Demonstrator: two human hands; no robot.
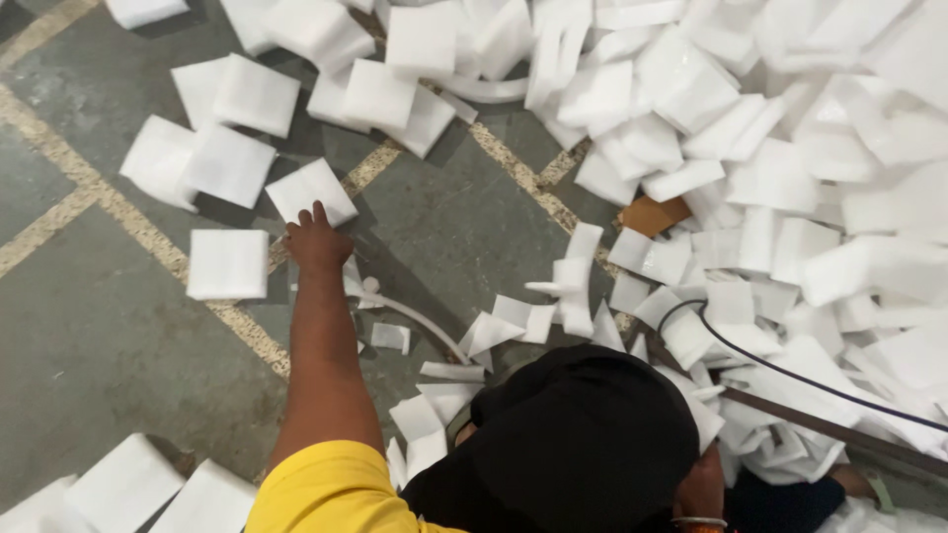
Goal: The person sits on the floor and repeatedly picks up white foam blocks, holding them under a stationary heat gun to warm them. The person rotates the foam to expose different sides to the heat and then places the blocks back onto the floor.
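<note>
Reaching forward over the grey floor (89,336), left hand (316,242) fingertips touching a white foam square (311,190), nothing clasped, right hand out of view, large foam pile (750,148) to the right, black cable (790,373) nearby.

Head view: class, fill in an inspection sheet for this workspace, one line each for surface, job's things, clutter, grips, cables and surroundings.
Surface: grey stone floor with pale inlaid strips.
Job's things: white foam square, lying flat, under the left hand's fingertips.
Clutter: big foam heap at top right; loose squares at left; thin offcuts in the middle; one brown card piece.
Grips: left hand reaches to the square's near edge, and whether it grips cannot be told; right hand not in view.
Cables: dark cable runs over the foam at right.
Surroundings: black cap and yellow sleeve at the bottom; nothing else seen.
</note>
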